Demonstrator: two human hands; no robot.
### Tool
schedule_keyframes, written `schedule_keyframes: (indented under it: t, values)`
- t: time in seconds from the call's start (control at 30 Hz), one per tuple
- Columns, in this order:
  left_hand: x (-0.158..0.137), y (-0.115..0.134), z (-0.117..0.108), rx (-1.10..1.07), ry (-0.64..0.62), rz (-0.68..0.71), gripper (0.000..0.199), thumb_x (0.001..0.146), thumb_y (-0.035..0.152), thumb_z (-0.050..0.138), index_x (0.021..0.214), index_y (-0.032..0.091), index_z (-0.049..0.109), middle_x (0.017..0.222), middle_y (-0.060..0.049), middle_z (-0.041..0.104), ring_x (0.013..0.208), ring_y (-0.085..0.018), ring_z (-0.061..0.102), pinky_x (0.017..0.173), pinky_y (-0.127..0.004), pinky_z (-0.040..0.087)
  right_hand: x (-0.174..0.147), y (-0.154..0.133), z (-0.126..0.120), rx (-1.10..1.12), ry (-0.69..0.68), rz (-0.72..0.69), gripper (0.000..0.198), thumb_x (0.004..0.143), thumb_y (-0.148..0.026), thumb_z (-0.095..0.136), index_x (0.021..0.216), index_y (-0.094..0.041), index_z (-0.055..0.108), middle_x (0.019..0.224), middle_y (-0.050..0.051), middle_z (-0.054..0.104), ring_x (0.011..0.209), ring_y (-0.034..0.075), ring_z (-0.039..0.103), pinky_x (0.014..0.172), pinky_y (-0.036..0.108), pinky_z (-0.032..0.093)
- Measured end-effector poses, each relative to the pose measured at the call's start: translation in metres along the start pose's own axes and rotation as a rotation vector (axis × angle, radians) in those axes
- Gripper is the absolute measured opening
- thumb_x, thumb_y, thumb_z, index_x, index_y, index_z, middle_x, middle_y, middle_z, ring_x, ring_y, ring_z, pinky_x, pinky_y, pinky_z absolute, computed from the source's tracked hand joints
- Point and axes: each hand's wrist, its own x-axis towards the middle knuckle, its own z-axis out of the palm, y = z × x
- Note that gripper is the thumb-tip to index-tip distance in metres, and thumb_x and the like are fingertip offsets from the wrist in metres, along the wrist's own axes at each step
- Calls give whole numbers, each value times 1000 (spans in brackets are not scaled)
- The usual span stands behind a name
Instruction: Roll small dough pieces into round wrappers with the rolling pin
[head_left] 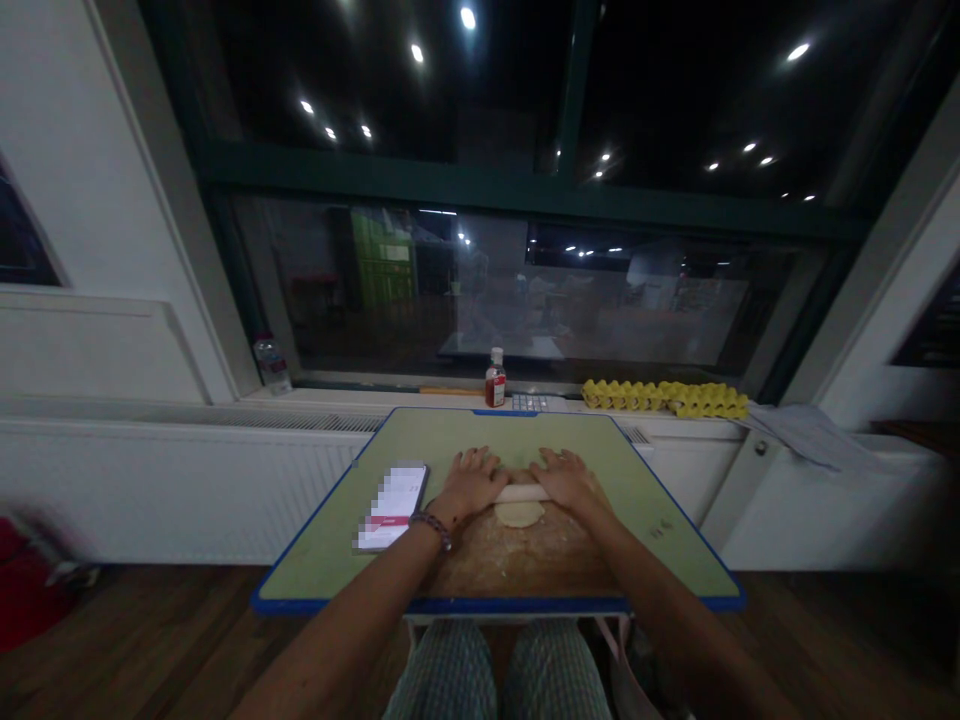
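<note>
A table (322,565) with a green top and a blue rim stands before the seated person, and a wooden board (517,570) lies along the middle of its near edge. On the board's far half is a flat, pale piece of dough (520,516), with a light rolling pin (523,493) lying across its far edge, parallel to the table's near edge. The left hand (472,482) lies palm down over the pin's left end and the right hand (568,480) over its right end; both are spread open, fingers stretched toward the table's far edge, resting on the pin rather than wrapped round it. A beaded bracelet (433,524) circles the left wrist. Left of the board, toward the table's left edge, lies a phone (405,490) with its screen lit. Beyond the far edge, a sill bears a small red-labelled bottle (495,380) near the middle and yellow egg trays (664,398) past the far right corner.
</note>
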Motion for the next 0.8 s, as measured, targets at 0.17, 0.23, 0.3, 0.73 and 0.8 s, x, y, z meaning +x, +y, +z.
schedule_keyframes:
  t: [0.17, 0.23, 0.3, 0.73, 0.8]
  values:
    - [-10, 3, -5, -28, -42, 26, 55, 97, 50, 20, 137, 23, 47, 150, -10, 38, 139, -29, 29, 111, -47, 23, -25, 0, -9, -15, 24, -94, 44, 98, -36, 29, 130, -26, 58, 143, 3, 49, 132, 25, 40, 109, 40, 25]
    - [-13, 2, -3, -42, -26, 58, 57, 96, 52, 20, 140, 24, 44, 149, -10, 40, 138, -29, 31, 110, -48, 26, -37, -4, -14, 8, 62, -67, 48, 98, -36, 26, 134, -22, 55, 138, 6, 54, 130, 25, 43, 108, 40, 26]
    - [-16, 2, -2, -57, 1, 92, 58, 96, 54, 20, 141, 25, 43, 148, -9, 42, 137, -29, 33, 108, -49, 28, -48, -8, -19, 24, 115, -66, 48, 97, -37, 28, 133, -21, 56, 133, 7, 59, 129, 25, 45, 108, 40, 27]
    - [-31, 1, 5, -87, 177, 240, 54, 97, 56, 21, 136, 29, 49, 138, -4, 54, 128, -24, 45, 105, -44, 31, -61, -3, -5, 8, 247, -166, 41, 98, -33, 32, 123, -24, 63, 127, 3, 63, 126, 21, 48, 109, 37, 26]
    - [-25, 2, 8, -64, 203, 185, 54, 97, 55, 21, 131, 28, 54, 134, -5, 57, 126, -25, 46, 105, -44, 32, -51, 2, 1, -6, 252, -199, 40, 98, -33, 32, 124, -27, 62, 128, 1, 63, 126, 20, 47, 109, 37, 26]
